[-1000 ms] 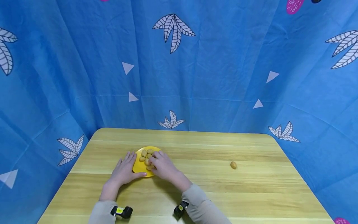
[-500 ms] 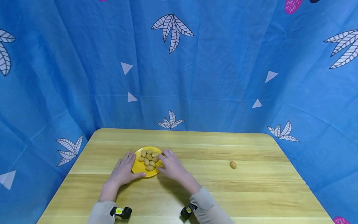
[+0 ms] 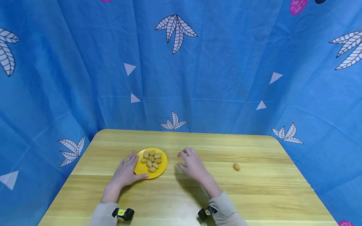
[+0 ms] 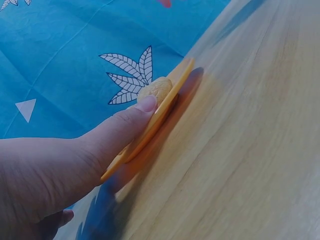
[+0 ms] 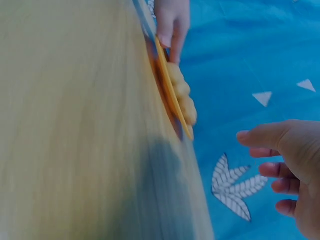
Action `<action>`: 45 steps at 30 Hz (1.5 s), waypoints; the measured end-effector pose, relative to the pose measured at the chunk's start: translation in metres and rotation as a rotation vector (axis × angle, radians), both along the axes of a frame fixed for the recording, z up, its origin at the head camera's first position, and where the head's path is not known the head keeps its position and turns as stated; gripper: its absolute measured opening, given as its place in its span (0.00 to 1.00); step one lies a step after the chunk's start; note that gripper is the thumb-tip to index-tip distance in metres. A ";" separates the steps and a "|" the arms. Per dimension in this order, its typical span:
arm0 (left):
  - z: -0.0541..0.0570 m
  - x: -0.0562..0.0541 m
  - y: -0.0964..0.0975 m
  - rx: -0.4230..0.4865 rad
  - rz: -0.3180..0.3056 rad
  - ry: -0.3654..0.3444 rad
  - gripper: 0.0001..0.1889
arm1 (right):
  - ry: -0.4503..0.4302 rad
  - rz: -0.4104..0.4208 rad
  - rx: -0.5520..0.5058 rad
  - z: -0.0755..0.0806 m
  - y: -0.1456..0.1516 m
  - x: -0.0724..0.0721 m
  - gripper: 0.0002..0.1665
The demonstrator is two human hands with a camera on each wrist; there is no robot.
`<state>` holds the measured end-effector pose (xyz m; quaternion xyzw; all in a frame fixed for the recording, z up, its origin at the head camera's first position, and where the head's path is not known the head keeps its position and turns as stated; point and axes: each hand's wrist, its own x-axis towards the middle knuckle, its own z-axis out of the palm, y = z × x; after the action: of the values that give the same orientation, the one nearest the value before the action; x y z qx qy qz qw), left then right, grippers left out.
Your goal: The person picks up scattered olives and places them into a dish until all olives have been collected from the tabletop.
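A round yellow plate (image 3: 162, 169) lies on the left half of the table, bearing several tan, oval, rough-shelled nuts (image 3: 151, 158). My left hand (image 3: 127, 172) rests against its near-left rim with fingers and thumb spread; in the left wrist view the thumb (image 4: 120, 127) lies straight along the rim, close to one nut (image 4: 156, 90). To the right of the plate, my right hand (image 3: 194, 164) is held over the table with fingers loosely bent and nothing between them. Farther right, a single nut (image 3: 236, 167) lies alone on the wood.
The light wooden table (image 3: 268, 194) has rounded far corners. Behind and beside it hangs a blue curtain (image 3: 226, 62) with white leaf prints. A black wrist camera (image 3: 124, 214) sits on the left wrist, and another (image 3: 207, 212) on the right.
My right hand has let go of the nuts on the plate and moved off to the right, uncovering them. The left hand and the plate have stayed put.
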<state>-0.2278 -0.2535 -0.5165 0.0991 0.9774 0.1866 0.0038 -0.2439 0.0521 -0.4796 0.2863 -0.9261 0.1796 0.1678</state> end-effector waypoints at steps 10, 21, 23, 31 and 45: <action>0.000 0.000 0.000 -0.016 -0.002 0.010 0.58 | 0.035 -0.112 -0.070 0.002 0.045 0.001 0.17; -0.001 0.000 -0.001 -0.031 -0.005 0.019 0.59 | 0.031 -0.225 -0.084 0.002 0.092 0.002 0.17; -0.001 0.000 -0.001 -0.031 -0.004 0.018 0.59 | 0.029 -0.239 -0.088 0.001 0.099 0.002 0.17; -0.003 -0.001 -0.001 -0.024 -0.006 0.002 0.59 | -0.013 -0.324 -0.079 -0.001 0.127 0.004 0.18; 0.000 0.000 0.001 -0.030 -0.005 0.002 0.58 | -0.027 -0.411 -0.138 -0.007 0.157 0.009 0.18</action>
<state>-0.2275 -0.2530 -0.5165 0.1018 0.9799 0.1716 0.0048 -0.2347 0.2095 -0.4861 0.0771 -0.9526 0.2087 0.2076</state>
